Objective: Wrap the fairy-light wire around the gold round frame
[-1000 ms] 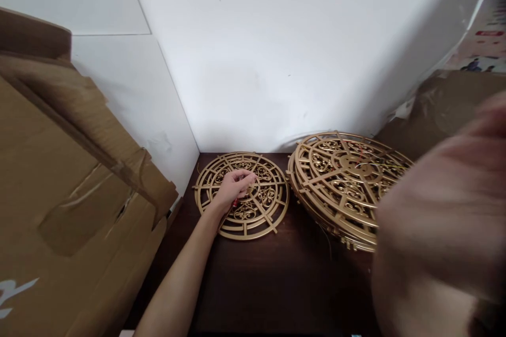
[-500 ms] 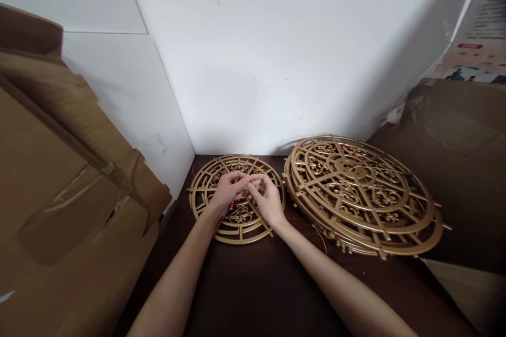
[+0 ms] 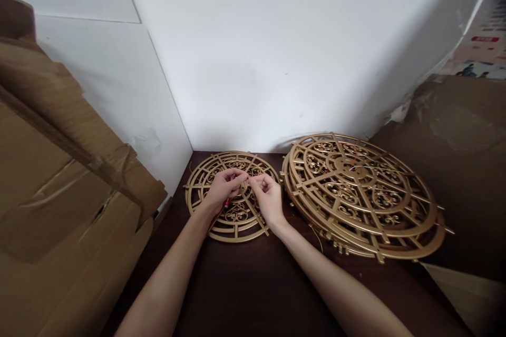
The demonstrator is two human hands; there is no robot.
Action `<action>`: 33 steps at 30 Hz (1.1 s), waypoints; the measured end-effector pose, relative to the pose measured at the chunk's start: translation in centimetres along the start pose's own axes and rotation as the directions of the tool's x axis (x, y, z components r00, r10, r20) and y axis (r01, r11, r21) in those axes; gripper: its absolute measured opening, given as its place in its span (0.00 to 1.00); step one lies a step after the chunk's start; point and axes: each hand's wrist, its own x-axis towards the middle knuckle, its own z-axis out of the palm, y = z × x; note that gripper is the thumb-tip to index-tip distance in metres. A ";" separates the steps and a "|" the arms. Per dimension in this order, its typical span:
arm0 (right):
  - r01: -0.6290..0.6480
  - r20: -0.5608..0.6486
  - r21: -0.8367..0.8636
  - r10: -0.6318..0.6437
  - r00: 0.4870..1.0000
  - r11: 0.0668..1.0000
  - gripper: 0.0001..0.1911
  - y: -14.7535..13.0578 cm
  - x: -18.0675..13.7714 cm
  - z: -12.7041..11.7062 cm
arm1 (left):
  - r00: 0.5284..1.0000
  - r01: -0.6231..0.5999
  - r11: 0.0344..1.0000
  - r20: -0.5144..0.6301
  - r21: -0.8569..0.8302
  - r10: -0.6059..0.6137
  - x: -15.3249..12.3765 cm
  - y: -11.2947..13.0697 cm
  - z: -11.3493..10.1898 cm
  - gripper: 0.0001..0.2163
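A small round gold filigree grille (image 3: 205,176) lies flat on a dark brown table (image 3: 256,284) near the wall. Both hands rest over its middle. My left hand (image 3: 221,192) is curled in a pinch, with a small red piece showing under its fingers. My right hand (image 3: 269,195) is also pinched, fingertips meeting the left hand's at the grille's hub. What the right fingers hold is too small to make out.
A stack of larger gold filigree grilles (image 3: 363,195) with thin wires lies to the right, tilted toward me. Torn cardboard boxes (image 3: 67,184) crowd the left side and brown cardboard (image 3: 458,142) the right. A white wall (image 3: 276,52) stands right behind.
My right hand dropped from close to the camera down to the small grille and joined the left hand at its centre. The left hand stayed in place.
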 end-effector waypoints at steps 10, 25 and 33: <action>0.021 0.047 -0.032 -0.019 0.999 0.999 0.13 -0.2 -0.1 -0.1 | 1.000 0.007 0.996 -0.006 -0.089 -0.008 -0.1 0.3 0.0 0.15; 0.009 0.045 0.024 -0.010 0.999 1.000 0.14 -0.2 0.1 0.0 | 0.999 -0.001 0.993 0.053 -0.115 0.008 -0.2 0.4 0.0 0.15; 0.003 0.105 0.030 -0.006 0.994 1.000 0.14 0.0 0.2 0.0 | 0.998 -0.014 0.995 0.053 -0.095 0.019 -0.2 0.3 0.0 0.15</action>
